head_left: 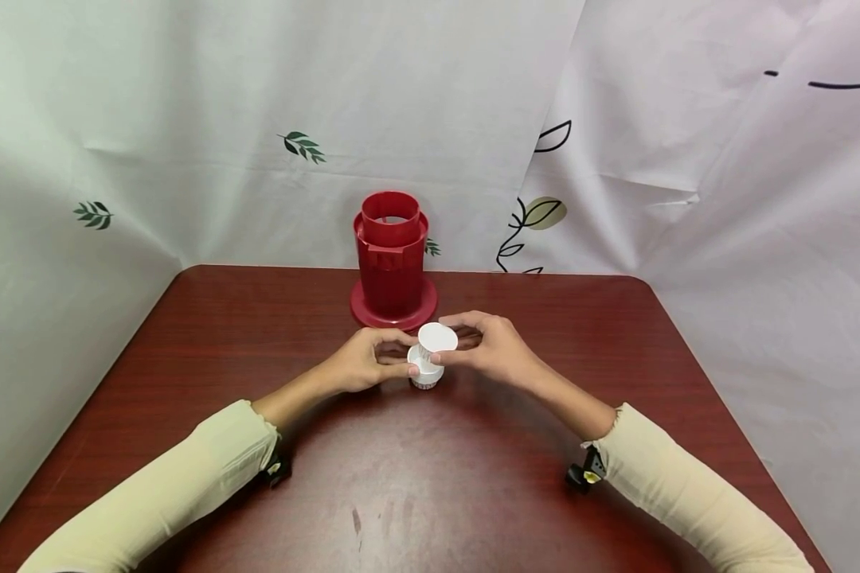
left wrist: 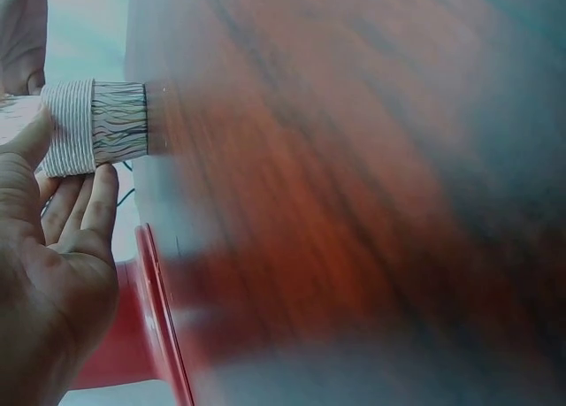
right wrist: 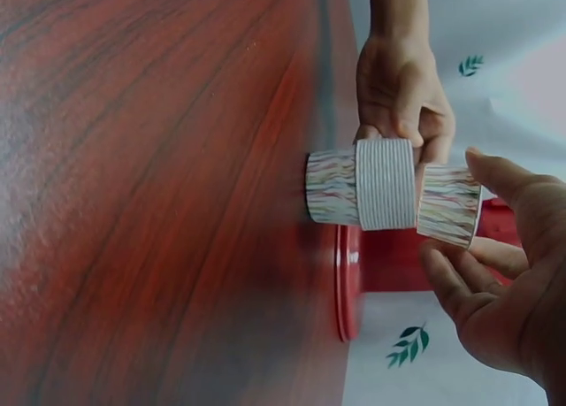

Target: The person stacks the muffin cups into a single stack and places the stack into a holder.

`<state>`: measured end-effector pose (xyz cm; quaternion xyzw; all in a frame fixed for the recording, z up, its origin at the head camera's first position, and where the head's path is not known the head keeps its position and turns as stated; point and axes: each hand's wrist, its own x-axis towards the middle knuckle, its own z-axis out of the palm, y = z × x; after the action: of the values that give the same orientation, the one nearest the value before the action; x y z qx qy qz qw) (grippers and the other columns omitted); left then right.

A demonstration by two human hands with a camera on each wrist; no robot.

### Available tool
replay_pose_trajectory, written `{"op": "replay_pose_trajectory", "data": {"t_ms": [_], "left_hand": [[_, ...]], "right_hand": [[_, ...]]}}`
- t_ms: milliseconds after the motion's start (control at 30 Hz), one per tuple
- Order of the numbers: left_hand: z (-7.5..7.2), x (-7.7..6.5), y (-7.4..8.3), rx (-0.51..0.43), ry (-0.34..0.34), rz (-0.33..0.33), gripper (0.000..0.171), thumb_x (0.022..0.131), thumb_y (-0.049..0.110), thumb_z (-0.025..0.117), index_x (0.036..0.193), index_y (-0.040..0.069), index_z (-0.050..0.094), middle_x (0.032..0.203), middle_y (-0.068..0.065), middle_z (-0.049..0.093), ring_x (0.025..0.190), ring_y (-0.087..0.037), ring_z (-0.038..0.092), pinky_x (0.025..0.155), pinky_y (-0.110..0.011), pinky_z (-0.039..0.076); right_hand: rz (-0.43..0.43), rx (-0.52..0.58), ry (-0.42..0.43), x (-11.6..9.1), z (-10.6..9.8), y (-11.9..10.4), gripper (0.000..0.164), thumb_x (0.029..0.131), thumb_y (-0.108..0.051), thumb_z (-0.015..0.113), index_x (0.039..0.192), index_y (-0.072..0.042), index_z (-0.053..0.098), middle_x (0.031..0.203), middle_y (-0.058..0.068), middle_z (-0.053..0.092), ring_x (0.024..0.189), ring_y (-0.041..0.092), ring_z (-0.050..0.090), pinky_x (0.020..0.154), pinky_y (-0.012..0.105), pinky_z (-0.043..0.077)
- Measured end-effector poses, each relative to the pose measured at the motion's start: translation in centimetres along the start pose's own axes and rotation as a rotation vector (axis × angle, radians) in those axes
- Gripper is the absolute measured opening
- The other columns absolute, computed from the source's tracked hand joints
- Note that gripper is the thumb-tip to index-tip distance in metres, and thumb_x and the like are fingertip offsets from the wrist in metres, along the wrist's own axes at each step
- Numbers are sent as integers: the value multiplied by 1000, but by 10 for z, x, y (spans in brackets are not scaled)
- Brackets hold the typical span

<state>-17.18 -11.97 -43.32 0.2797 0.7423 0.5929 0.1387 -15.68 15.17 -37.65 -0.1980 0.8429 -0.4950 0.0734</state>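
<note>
Near the middle of the table stands a stack of nested paper cups point(right wrist: 386, 185), its rims forming a ribbed white band above a wavy, multicoloured wall. My left hand point(head_left: 361, 362) holds this stack between thumb and fingers at the ribbed band. Just over the stack's mouth, my right hand point(head_left: 498, 350) pinches a single small paper cup point(right wrist: 449, 205) with the same coloured lines, white inside and opening upward. Its base is right at the top of the stack; whether it has entered the upper cup cannot be told.
Behind the hands, a red plastic container point(head_left: 392, 278) with an inner cylinder and a wide round base stands near the far table edge. The brown wooden table point(head_left: 294, 509) meets white sheets point(head_left: 222, 103) with leaf prints at the back and sides.
</note>
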Motion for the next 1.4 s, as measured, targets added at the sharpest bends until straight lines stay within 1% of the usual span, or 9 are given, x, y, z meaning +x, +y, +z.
{"op": "replay_pose_trajectory", "data": {"t_ms": [133, 200, 433, 533, 700, 933, 1100, 1233, 1400], "left_hand": [[0, 0, -1, -11, 1, 0, 42, 94, -9, 85, 134, -13, 72, 132, -30, 78, 120, -19, 79, 105, -37, 69], [0, 0, -2, -16, 4, -7, 42, 94, -10, 85, 134, -13, 72, 132, -31, 78, 120, -20, 79, 105, -35, 69], [0, 0, -4, -17, 8, -26, 46, 93, -12, 85, 137, -13, 71, 133, -31, 77, 126, -40, 77, 105, -34, 69], [1, -1, -4, -5, 10, -27, 48, 93, -10, 85, 139, -12, 70, 134, -30, 77, 127, -44, 76, 105, -33, 69], [2, -4, 0, 19, 5, -11, 50, 96, -5, 86, 143, -10, 69, 136, -28, 77, 129, -43, 76, 107, -34, 68], [2, -5, -1, 30, -9, 6, 51, 99, -3, 84, 147, -7, 68, 141, -27, 76, 134, -40, 74, 109, -32, 67], [1, -5, 0, 90, -14, 31, 56, 98, -3, 84, 152, -4, 66, 145, -25, 75, 133, -41, 74, 110, -30, 66], [0, -4, 0, 64, -20, 12, 63, 98, -5, 84, 156, -5, 61, 149, -27, 72, 135, -43, 73, 109, -29, 66], [-1, -4, 0, 44, -19, 0, 66, 98, -5, 84, 159, -5, 58, 149, -29, 71, 135, -42, 73, 107, -25, 66]], "right_hand": [[-5, 11, -12, 1, 4, 0, 55, 88, -21, 99, 138, -7, 78, 127, 10, 83, 106, 20, 85, 95, 34, 72], [-13, 12, -17, 1, 6, 0, 55, 89, -20, 99, 138, -7, 79, 126, 10, 83, 106, 20, 84, 95, 36, 72], [-15, 3, -27, 0, 11, 3, 57, 87, -20, 100, 138, -7, 79, 126, 11, 83, 108, 25, 84, 95, 36, 72], [-7, -1, -27, 0, 14, 4, 58, 86, -19, 101, 138, -7, 78, 125, 12, 84, 108, 27, 84, 96, 38, 72], [-11, -1, -32, 0, 15, 6, 62, 85, -19, 101, 140, -4, 77, 124, 13, 84, 107, 25, 84, 99, 46, 72], [1, 13, -55, -2, 15, 9, 64, 87, -18, 100, 143, 0, 74, 124, 15, 85, 108, 25, 85, 95, 34, 72], [3, 28, -60, -3, 16, 13, 63, 87, -17, 100, 142, 0, 74, 125, 17, 84, 110, 27, 85, 97, 36, 72], [12, 37, -65, -4, 16, 15, 64, 87, -18, 100, 143, 0, 74, 128, 17, 84, 114, 28, 85, 100, 39, 71], [27, 55, -63, -5, 18, 16, 63, 87, -18, 100, 142, -1, 74, 133, 16, 83, 120, 28, 83, 102, 36, 70]]}}
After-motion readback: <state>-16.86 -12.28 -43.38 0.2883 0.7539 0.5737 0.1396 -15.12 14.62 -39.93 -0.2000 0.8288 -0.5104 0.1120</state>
